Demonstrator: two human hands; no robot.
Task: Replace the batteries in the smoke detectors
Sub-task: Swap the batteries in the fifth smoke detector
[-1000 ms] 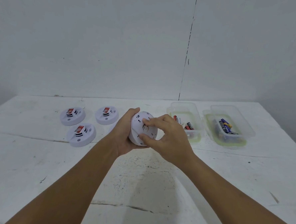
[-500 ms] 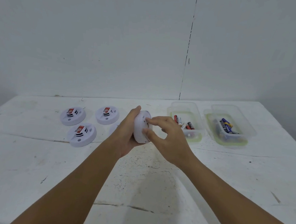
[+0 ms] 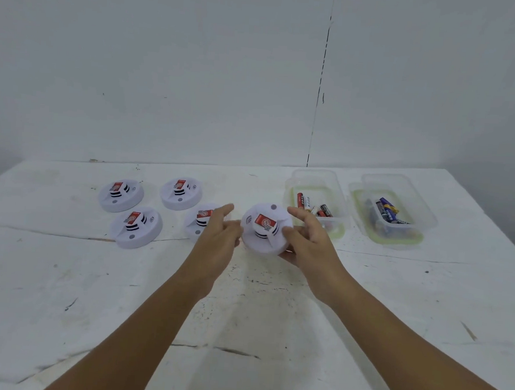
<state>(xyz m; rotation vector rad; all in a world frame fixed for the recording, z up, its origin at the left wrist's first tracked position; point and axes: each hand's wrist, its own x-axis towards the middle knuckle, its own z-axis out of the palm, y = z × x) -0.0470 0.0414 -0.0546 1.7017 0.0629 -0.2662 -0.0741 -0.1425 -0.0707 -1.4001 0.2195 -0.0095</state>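
1. Holding the smoke detector face up between both hands, the person had it raised just above the tabletop, between the other four detectors and the battery tubs.
2. The right hand carried it, fingers curled under its right edge and thumb on the rim, so that grip was clamped on the detector.
3. The left hand was beside its left rim with fingers spread apart; whether it touched the rim could not be told.
4. The step in hand looked like turning this unit over or setting it down (its labelled face was up, the back hidden).
5. Four detectors lay face up to the left.
6. The near tub held red-and-black batteries, the far tub blue ones.
7. The next move probably called for a clear spot beside the row, or a twist to open the back.
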